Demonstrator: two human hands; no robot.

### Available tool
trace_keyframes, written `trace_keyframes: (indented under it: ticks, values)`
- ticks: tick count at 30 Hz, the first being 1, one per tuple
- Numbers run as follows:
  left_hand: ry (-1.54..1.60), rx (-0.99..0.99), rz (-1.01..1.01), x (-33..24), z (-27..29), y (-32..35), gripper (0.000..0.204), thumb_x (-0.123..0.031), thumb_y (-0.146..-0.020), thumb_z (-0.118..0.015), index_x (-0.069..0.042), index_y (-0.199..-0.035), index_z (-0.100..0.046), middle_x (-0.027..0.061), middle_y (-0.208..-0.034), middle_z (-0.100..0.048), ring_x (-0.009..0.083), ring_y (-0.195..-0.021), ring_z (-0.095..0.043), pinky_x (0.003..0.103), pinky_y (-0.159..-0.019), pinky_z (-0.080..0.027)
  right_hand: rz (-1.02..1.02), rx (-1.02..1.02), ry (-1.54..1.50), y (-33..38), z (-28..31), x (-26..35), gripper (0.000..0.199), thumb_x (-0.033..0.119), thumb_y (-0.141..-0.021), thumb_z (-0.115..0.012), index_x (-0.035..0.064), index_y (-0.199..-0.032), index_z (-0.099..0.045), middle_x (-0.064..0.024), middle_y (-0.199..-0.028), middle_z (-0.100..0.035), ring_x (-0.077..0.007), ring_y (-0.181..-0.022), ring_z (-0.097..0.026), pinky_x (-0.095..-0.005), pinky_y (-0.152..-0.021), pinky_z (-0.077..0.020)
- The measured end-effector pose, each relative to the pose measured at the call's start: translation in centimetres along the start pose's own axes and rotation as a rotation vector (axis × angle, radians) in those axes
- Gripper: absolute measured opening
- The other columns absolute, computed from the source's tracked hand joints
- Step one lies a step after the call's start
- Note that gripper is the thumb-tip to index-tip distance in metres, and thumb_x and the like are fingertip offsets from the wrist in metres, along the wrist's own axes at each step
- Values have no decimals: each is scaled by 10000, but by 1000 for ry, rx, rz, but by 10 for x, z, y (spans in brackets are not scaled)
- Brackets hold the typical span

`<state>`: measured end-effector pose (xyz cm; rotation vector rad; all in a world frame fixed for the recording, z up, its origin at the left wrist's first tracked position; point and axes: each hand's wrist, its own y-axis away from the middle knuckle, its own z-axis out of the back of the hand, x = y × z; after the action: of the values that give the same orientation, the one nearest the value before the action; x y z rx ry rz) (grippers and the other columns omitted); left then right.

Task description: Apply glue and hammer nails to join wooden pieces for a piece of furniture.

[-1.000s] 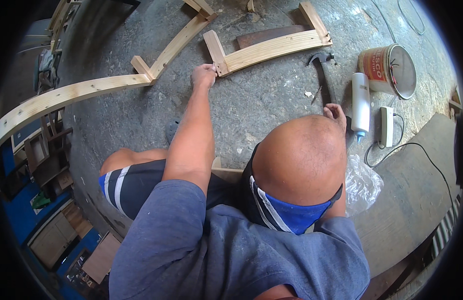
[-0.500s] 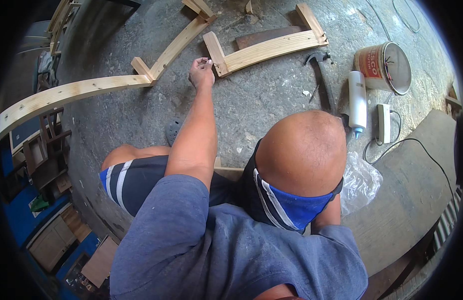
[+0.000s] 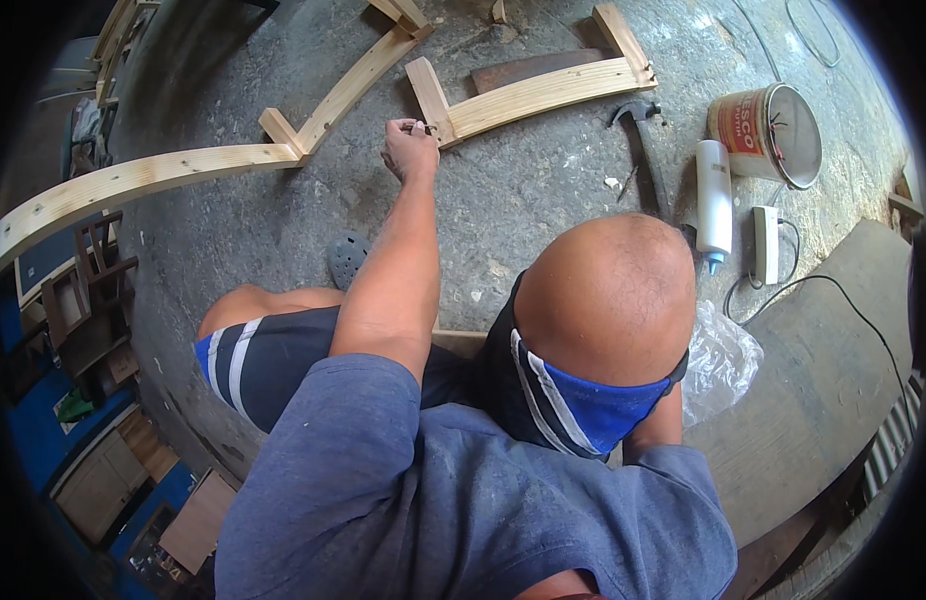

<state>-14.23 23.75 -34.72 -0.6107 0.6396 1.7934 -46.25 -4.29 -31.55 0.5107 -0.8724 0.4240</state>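
Note:
My left arm reaches forward over the floor, and my left hand (image 3: 410,153) is closed at the near left corner of a wooden frame (image 3: 543,97). Its thumb and fingers pinch a small, thin dark piece that looks like a nail (image 3: 423,128), against the corner joint. The frame is a pale plank with a short block standing out at each end; small nails (image 3: 648,70) stick out at its right corner. My right hand is hidden behind my raised right knee (image 3: 623,290); only part of that forearm shows.
A hammer (image 3: 643,155), a white squeeze bottle (image 3: 714,195), a bucket (image 3: 748,125) and a white power strip (image 3: 766,247) stand or lie to the right. Clear plastic (image 3: 723,365) lies beside my knee. Another long wooden frame (image 3: 173,172) stretches across the left.
My left hand has shifted slightly right and down, turning so its back shows more, with its fingers bent in at the frame's corner. The tools have not moved.

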Motion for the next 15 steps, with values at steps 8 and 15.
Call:
trace_keyframes:
  ticks: [8,15]
  values:
    - [-48,-32,40,-12,7,16,168,-175,-859,-662,-72,-964,-580,116,-892,-680,292,-860,-650,414,-790,-480,-9,42,30,0,3,6,127,61,-851,-663,19,-965,-624,-11,-778,-611,-79,-722,-521,-238,-673,-453]
    - [-136,-34,65,-20,10,32,179,-203,-854,-657,-76,-961,-591,128,-916,-678,323,-877,-645,419,-805,-482,10,47,24,0,1,12,124,49,-851,-649,10,-964,-617,-11,-769,-606,-79,-718,-518,-235,-670,-452]
